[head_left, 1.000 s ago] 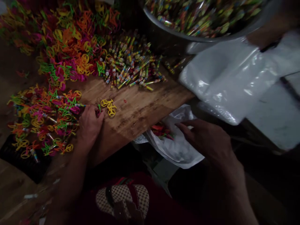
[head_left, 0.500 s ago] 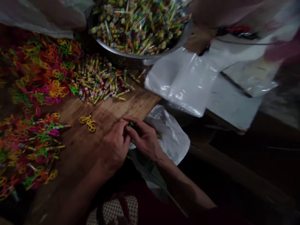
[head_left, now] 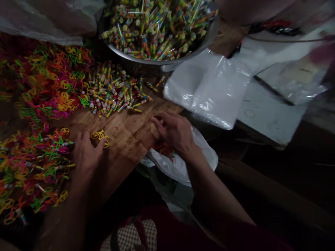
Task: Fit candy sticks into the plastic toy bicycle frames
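My left hand (head_left: 87,151) is over the wooden table with its fingers apart, right beside a small yellow plastic bicycle (head_left: 98,134). To its left spreads a heap of coloured plastic bicycles (head_left: 34,167), several with striped candy-like tubes among them. My right hand (head_left: 174,130) hovers at the table's edge, its fingers loosely bent and nothing visible in them. Below it hangs an open white bag (head_left: 204,153) with orange and red pieces inside, partly hidden by the hand and forearm.
A metal basin (head_left: 157,63) full of striped tubes stands at the back. Loose striped tubes (head_left: 115,92) lie before it, next to a larger pile of plastic bicycles (head_left: 52,76). Clear plastic bags (head_left: 209,90) lie at the right, and a tiny red ring (head_left: 116,128) is on the table.
My hands were together above the bag around something green and have parted. The left went across to the yellow bicycle; the right shifted slightly right and up. The green thing is out of sight.
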Demonstrator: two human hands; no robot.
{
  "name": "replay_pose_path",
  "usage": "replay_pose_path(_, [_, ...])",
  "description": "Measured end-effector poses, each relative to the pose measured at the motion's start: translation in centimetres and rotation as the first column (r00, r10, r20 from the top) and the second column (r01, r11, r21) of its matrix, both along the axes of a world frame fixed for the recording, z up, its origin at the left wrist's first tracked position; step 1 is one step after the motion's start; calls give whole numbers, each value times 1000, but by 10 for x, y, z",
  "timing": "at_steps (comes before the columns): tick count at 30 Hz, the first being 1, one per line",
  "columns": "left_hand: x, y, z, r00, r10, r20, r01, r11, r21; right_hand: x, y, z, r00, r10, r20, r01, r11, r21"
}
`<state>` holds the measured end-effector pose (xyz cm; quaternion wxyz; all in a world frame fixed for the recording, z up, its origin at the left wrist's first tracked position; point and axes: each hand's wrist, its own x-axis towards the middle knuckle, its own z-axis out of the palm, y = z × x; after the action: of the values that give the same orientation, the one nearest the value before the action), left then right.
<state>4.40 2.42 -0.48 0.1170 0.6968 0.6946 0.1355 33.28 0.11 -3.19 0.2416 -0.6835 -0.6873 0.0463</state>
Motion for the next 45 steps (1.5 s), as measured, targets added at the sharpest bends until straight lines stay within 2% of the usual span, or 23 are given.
replay_pose_path(2, [5,3,2,997,-63,-43,59,994,-91,-22,31,-5,996,74,-39,-72,995,69])
replay_pose_path(4, [6,6,5,993,-87,-78,76,987,-144,-38,51,-16,994,104,-44,-101,994,49])
replay_pose_path(6, [2,9,7,992,-92,-81,78,983,-167,-45,60,-27,994,99,-51,-99,995,17])
replay_pose_path(8, [-7,10,8,997,-73,-38,63,975,-212,-48,59,-34,994,87,-71,-87,996,6])
replay_pose_path(11, [-23,2,6,999,49,21,-41,960,-277,-49,50,-34,988,92,-122,-93,996,2])
replay_pose_path(13, [-30,-10,7,995,104,6,-99,967,-237,-54,41,-30,974,101,-201,-98,995,26])
replay_pose_path(14, [-33,-17,9,996,93,-16,-94,977,-192,-57,35,-28,958,114,-265,-105,993,46])
replay_pose_path(17, [-33,-29,16,992,-52,-114,44,997,-69,-71,17,-25,835,190,-516,-182,981,66])
replay_pose_path(19, [-30,-26,20,970,-175,-170,169,984,-54,-80,6,-25,744,235,-626,-277,960,31])
replay_pose_path(22, [-28,-9,20,935,-318,-155,290,940,-178,-86,-7,-22,716,255,-650,-361,932,-32])
replay_pose_path(24, [-29,3,18,933,-343,-108,304,913,-270,-88,-13,-19,717,251,-650,-365,930,-44])
replay_pose_path(26, [-32,10,16,947,-313,-67,279,911,-305,-89,-19,-17,698,228,-679,-354,934,-50])
replay_pose_path(29, [-38,13,15,975,-223,24,220,934,-282,-96,-28,-19,623,170,-763,-336,940,-65])
replay_pose_path(32, [-42,11,13,975,-34,219,96,955,-280,-108,-33,-22,539,156,-828,-373,925,-68])
replay_pose_path(34, [-44,7,9,891,156,426,-12,946,-323,-117,-31,-23,497,161,-853,-397,916,-59])
replay_pose_path(35, [-43,5,7,800,256,542,-52,930,-363,-122,-30,-23,477,163,-863,-398,916,-47])
replay_pose_path(37, [-41,0,3,536,427,729,-70,882,-465,-131,-25,-24,444,171,-880,-377,926,-11])
replay_pose_path(39, [-36,-7,1,286,551,784,-23,822,-569,-138,-20,-25,429,188,-884,-350,936,29])
replay_pose_path(40, [-33,-9,1,204,594,778,3,794,-607,-141,-19,-26,430,192,-882,-338,940,40])
replay_pose_path(42, [-27,-14,1,134,656,743,40,745,-665,-144,-17,-28,445,193,-874,-325,945,43])
replay_pose_path(45, [-21,-18,2,135,691,710,105,702,-704,-142,-18,-27,461,199,-865,-328,944,43])
